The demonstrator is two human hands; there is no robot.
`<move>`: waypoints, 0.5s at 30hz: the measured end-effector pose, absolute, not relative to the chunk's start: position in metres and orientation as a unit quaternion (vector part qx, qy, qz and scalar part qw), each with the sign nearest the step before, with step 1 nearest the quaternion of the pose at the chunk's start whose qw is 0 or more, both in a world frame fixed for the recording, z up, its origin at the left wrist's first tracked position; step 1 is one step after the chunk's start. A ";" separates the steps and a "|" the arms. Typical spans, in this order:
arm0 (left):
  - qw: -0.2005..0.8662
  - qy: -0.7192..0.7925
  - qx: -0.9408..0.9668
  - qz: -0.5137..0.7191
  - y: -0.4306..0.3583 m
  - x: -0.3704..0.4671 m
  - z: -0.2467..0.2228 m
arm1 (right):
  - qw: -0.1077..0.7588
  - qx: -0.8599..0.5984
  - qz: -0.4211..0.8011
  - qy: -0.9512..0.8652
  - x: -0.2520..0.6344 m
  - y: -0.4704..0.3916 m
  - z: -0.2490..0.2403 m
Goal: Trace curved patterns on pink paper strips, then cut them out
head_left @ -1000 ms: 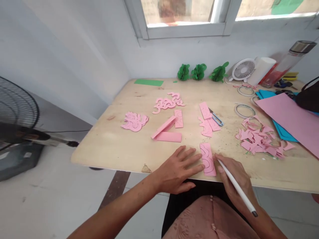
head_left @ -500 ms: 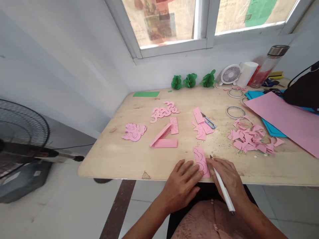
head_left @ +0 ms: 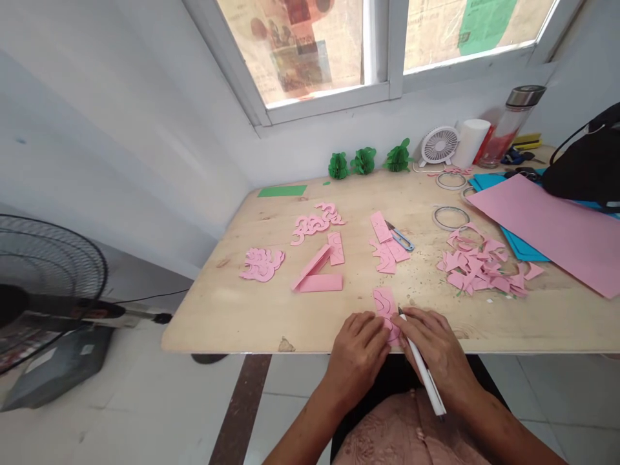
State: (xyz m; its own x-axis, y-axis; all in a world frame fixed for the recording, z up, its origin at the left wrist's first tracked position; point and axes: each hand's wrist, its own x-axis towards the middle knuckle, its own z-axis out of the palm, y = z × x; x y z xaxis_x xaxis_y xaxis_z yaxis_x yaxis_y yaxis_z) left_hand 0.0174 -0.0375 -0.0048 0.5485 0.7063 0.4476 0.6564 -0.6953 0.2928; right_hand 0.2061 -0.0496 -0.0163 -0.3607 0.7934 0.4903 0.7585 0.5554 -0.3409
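At the table's front edge lies a narrow pink paper strip with dark curved lines drawn on it. My left hand grips its left edge near the lower end, fingers bent together. In my right hand rests a white pen, its dark tip pointing up and away from me. The fingers of that hand also touch the strip's right side. Beyond my hands are more pink strips, a cut pink piece and blue-handled snips. A folded pink strip stands partly open to the left.
Pink cut-outs and curly pink pieces lie on the left. Pink scraps, tape rings and a large pink sheet are on the right. Green paper shapes and a small fan stand along the wall.
My left hand's fingers have drawn together onto the strip's edge, where they were spread flatter before. My right hand has come in closer against the strip, still with the pen. The view has shifted slightly.
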 end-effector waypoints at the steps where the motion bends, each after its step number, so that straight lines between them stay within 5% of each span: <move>1: 0.044 0.388 0.878 0.276 -0.038 0.018 -0.004 | 0.314 -0.470 0.027 -0.824 0.206 -0.050 -0.016; 15: 0.014 0.399 0.888 0.229 -0.030 0.027 0.000 | 0.323 -0.468 0.015 -0.822 0.207 -0.049 -0.021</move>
State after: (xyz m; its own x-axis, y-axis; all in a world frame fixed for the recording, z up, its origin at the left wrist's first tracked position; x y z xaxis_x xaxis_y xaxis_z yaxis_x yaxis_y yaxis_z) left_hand 0.0272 -0.0298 0.0000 0.5768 0.7146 0.3958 0.7021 -0.6814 0.2069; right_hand 0.2066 -0.0490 -0.0210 -0.3532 0.7797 0.5170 0.7602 0.5613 -0.3272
